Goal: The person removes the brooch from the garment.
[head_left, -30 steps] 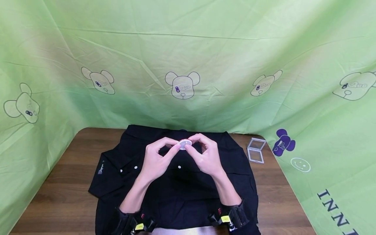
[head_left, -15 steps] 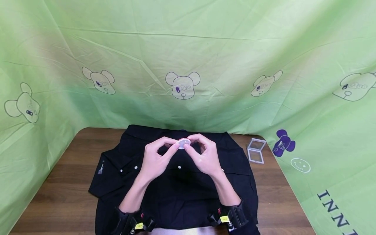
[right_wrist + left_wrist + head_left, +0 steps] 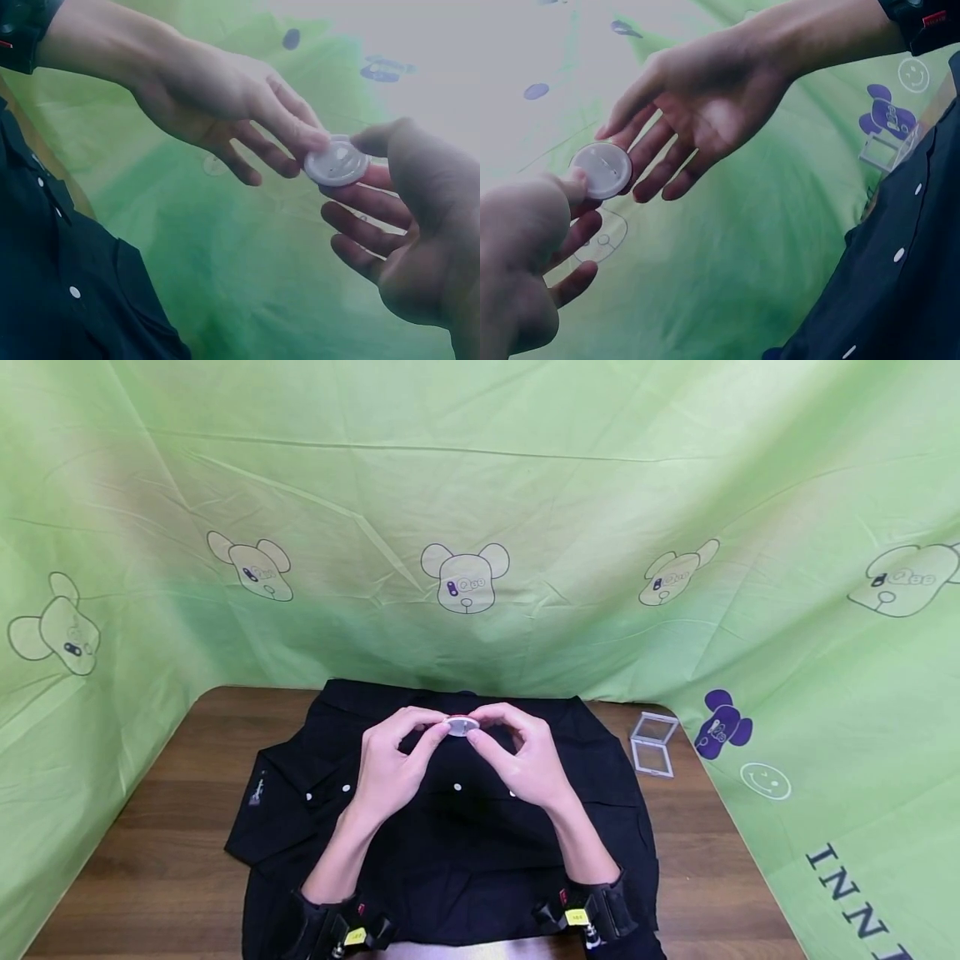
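Note:
A round pin badge (image 3: 462, 727) is held up over a black shirt (image 3: 457, 843) spread on the table. Its pale back faces me, and a red rim shows along the far edge. My left hand (image 3: 392, 767) pinches the badge's left edge between thumb and index finger. On the opposite edge, my right hand (image 3: 529, 763) grips it the same way. The left wrist view shows a pin clasp across the back of the badge (image 3: 601, 171), with the left thumb over its rim. In the right wrist view, both thumbs meet the badge (image 3: 339, 166) from opposite sides.
An open clear hinged case (image 3: 653, 758) lies at the table's right rear. White buttons (image 3: 457, 787) dot the shirt. Green printed cloth (image 3: 465, 652) hangs behind and beside the wooden table (image 3: 172, 810).
Both hands have shifted slightly left with the badge, which has tipped to a flatter angle. The right thumb has slid from the badge's back toward its edge.

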### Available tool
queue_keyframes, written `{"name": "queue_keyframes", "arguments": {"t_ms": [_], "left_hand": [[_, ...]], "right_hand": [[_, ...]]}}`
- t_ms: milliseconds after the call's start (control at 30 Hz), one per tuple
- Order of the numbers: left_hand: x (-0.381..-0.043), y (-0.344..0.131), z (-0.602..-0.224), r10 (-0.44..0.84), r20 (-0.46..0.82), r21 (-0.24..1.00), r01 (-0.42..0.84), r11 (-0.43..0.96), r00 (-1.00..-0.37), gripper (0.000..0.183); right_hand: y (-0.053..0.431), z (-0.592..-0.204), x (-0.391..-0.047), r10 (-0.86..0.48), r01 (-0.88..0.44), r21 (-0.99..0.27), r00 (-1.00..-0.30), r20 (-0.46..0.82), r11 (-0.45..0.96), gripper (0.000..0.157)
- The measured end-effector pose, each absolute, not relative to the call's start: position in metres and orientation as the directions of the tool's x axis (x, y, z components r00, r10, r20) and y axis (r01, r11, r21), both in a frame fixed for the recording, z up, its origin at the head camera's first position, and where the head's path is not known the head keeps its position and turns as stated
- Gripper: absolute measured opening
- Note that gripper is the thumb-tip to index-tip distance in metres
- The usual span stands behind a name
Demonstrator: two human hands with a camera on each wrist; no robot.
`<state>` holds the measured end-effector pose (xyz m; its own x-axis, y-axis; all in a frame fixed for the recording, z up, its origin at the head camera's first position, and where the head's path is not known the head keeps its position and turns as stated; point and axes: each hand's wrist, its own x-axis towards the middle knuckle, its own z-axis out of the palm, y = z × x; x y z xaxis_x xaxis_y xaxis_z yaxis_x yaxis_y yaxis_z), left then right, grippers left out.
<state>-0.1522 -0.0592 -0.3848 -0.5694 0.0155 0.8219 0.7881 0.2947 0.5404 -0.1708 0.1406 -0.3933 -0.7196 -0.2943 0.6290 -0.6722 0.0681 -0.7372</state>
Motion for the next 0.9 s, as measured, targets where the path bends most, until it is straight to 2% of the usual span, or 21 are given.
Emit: {"name": "queue_keyframes", "arguments": {"t_ms": [267,467,633,900], "left_hand": [[-0.167,-0.065,-0.403,0.08,0.88,0.417,0.842,0.343,-0.468,0.014],[-0.168,-0.065,-0.403,0.073,0.914,0.358,0.877,0.321,-0.4,0.017],[-0.168,-0.065,-0.402,0.08,0.924,0.332,0.887,0.321,-0.375,0.018],[-0.169,-0.065,-0.404,0.09,0.925,0.326,0.892,0.314,-0.37,0.019]], "right_hand": [[0.143,-0.393,-0.171,-0.384,-0.644,-0.764,-0.715,0.584,0.038,0.019],[0.144,-0.392,-0.17,-0.449,-0.628,-0.768,-0.726,0.522,0.123,0.018],[0.144,-0.394,-0.172,-0.466,-0.618,-0.775,-0.729,0.502,0.131,0.017],[0.145,-0.396,-0.174,-0.47,-0.596,-0.8,-0.726,0.502,0.068,0.016]]}}
